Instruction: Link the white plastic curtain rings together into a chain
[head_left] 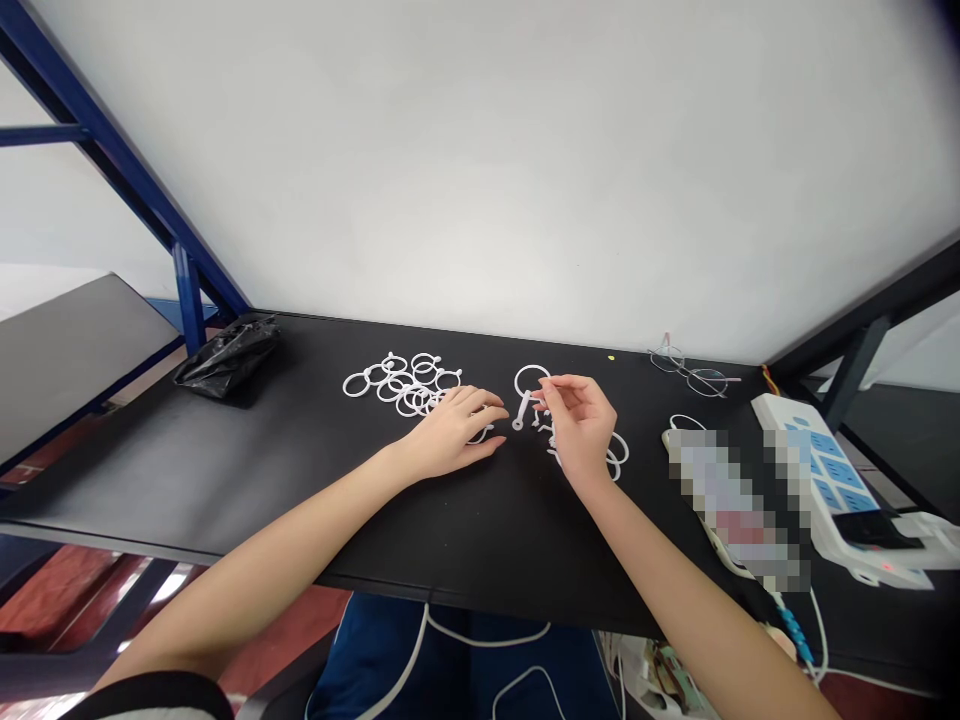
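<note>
My right hand [581, 425] is closed, with thumb and forefinger pinching a white plastic ring [531, 367] at its near edge. Just below the ring is a white strip with an eyelet [523, 410]; I cannot tell whether it is joined to the ring. Under and beside this hand lie more white rings [618, 450] and small white pieces. My left hand [459, 432] rests low over the table, fingers stretched and thumb apart. Beneath its fingers a white ring [480, 434] partly shows. Beyond them spreads a pile of white rings with small knobs [405, 385].
The black table [315, 440] meets a white wall. A black plastic bag [229, 355] lies at far left, eyeglasses [690, 370] at back right. A blurred phone [731, 500] and a power strip [832, 480] with cables lie at right. Blue metal frame bars [191, 290] stand left.
</note>
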